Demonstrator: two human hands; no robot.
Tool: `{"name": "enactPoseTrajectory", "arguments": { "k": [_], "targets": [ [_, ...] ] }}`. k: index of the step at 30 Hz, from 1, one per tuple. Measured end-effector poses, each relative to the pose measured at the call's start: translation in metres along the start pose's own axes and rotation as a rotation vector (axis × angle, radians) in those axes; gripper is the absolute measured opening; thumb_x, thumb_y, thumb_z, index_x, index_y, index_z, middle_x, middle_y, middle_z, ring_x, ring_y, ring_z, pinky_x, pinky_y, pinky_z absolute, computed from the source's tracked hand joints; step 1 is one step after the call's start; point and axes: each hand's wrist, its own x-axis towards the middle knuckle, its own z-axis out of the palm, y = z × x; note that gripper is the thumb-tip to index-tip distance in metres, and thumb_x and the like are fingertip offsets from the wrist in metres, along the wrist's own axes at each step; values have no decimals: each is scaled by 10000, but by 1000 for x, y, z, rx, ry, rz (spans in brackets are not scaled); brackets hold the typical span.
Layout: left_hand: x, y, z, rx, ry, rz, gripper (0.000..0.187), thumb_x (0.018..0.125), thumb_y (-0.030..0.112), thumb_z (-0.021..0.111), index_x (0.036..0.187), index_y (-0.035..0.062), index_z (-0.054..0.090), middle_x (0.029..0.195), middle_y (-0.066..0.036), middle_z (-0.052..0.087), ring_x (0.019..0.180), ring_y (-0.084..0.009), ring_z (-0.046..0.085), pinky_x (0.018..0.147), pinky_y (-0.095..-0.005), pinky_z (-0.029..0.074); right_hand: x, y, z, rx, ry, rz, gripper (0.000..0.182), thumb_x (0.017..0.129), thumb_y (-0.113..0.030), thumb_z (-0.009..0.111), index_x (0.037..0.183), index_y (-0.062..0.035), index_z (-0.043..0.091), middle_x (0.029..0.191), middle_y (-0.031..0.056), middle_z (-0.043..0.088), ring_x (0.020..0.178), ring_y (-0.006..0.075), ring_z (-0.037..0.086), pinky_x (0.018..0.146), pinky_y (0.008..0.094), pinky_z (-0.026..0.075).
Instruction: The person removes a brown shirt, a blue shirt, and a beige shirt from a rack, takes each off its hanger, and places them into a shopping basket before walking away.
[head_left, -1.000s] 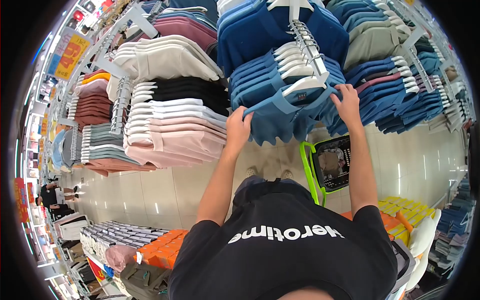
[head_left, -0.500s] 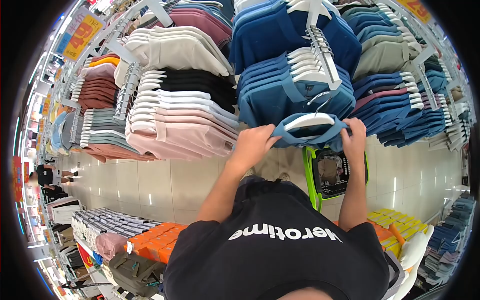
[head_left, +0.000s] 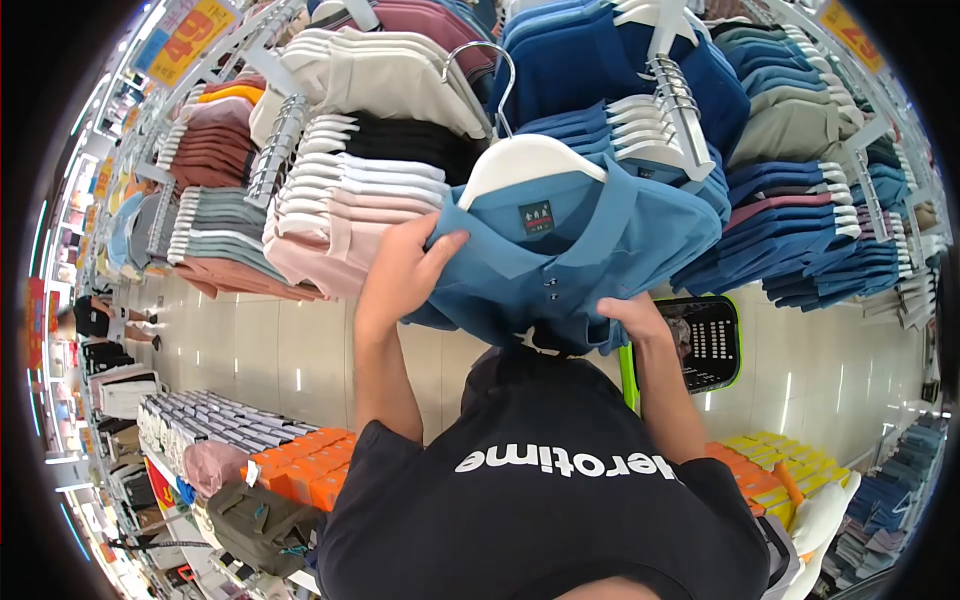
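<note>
A blue polo shirt (head_left: 562,252) on a white hanger (head_left: 530,168) is held up in front of me, its collar, label and buttons facing the camera. The metal hanger hook (head_left: 508,80) stands free above it. My left hand (head_left: 405,272) is closed on the shirt's shoulder beside the collar, thumb in front. Lower down on the other side, my right hand (head_left: 640,320) grips the shirt with its thumb over the fabric; its other fingers are mostly hidden. Just behind are similar blue shirts (head_left: 640,140) hanging on a rack arm (head_left: 690,125).
Racks of pink shirts (head_left: 330,250) and dark blue shirts (head_left: 765,235) flank me. A black and green shopping basket (head_left: 712,345) stands on the floor at right. Orange boxes (head_left: 300,470), yellow boxes (head_left: 800,455) and a backpack (head_left: 255,520) are near me. Another person (head_left: 95,318) is far left.
The polo shirt has come nearer and turned its front to me, its hook now clear of the rack. My left hand moved left along it; my right hand shifted lower and leftward.
</note>
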Motion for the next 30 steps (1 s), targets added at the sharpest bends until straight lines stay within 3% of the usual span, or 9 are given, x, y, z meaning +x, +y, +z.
{"name": "enactPoseTrajectory", "arguments": {
  "k": [4, 6, 8, 10, 13, 23, 26, 28, 30],
  "targets": [
    [0, -16, -5, -38, -22, -81, 325, 932, 245, 594, 988, -71, 644, 755, -196, 643, 668, -263, 593, 677, -354, 469, 6, -4, 28, -72, 97, 189, 975, 636, -296, 878, 1424, 23, 399, 1368, 104, 521, 1250, 249, 506, 1077, 375, 378],
    [-1, -23, -3, -62, -22, -91, 335, 940, 246, 589, 996, -79, 645, 767, -192, 654, 683, -256, 605, 693, -350, 479, 6, -5, 31, 75, 130, 226, 945, 672, -281, 845, 1431, 36, 379, 1390, 119, 500, 1248, 251, 504, 1075, 374, 385],
    [0, -36, 3, -93, -31, -129, 347, 945, 256, 590, 995, -82, 647, 763, -183, 659, 691, -232, 613, 694, -347, 483, 5, -2, 26, 110, 80, 216, 924, 687, -233, 823, 1439, 41, 362, 1398, 126, 489, 1240, 255, 510, 1063, 374, 405],
    [0, -40, 6, -112, -36, -134, 354, 946, 264, 591, 983, -83, 647, 751, -174, 655, 684, -218, 609, 684, -344, 482, 8, -4, 26, -75, 43, 122, 816, 720, -130, 793, 1410, 54, 398, 1342, 136, 533, 1185, 236, 545, 1019, 357, 451],
    [3, -52, 8, -101, -57, -146, 369, 947, 280, 594, 960, -85, 648, 731, -157, 647, 668, -192, 597, 667, -336, 480, 9, -19, 38, -11, 88, 218, 793, 725, -95, 784, 1404, 55, 403, 1328, 144, 546, 1166, 244, 561, 1011, 359, 463],
    [15, -55, 19, -170, -43, -152, 378, 955, 292, 597, 941, -83, 649, 735, -123, 655, 666, -146, 579, 657, -310, 478, 9, -22, 41, 194, 159, 194, 717, 745, -71, 760, 1365, 56, 422, 1276, 157, 564, 1076, 257, 610, 932, 374, 521],
    [18, -59, 10, -201, -13, -147, 350, 955, 273, 609, 960, -73, 657, 780, -95, 680, 691, -120, 577, 661, -299, 476, 7, -16, 27, 159, 217, 265, 801, 745, -158, 794, 1402, 58, 389, 1329, 159, 535, 1149, 261, 576, 994, 380, 477],
    [15, -55, -2, -204, 34, -156, 338, 955, 267, 616, 973, -68, 663, 796, -79, 685, 708, -106, 573, 668, -293, 477, 3, -6, 4, 32, -12, 151, 910, 734, -277, 826, 1438, 56, 356, 1382, 156, 501, 1247, 258, 507, 1070, 377, 399],
    [11, -53, -16, -208, 75, -165, 327, 954, 261, 622, 986, -62, 669, 812, -62, 690, 724, -93, 569, 675, -288, 478, 0, -1, -15, -25, -72, 226, 997, 704, -353, 846, 1461, 50, 336, 1421, 141, 472, 1314, 248, 442, 1115, 367, 331]
  ]
}}
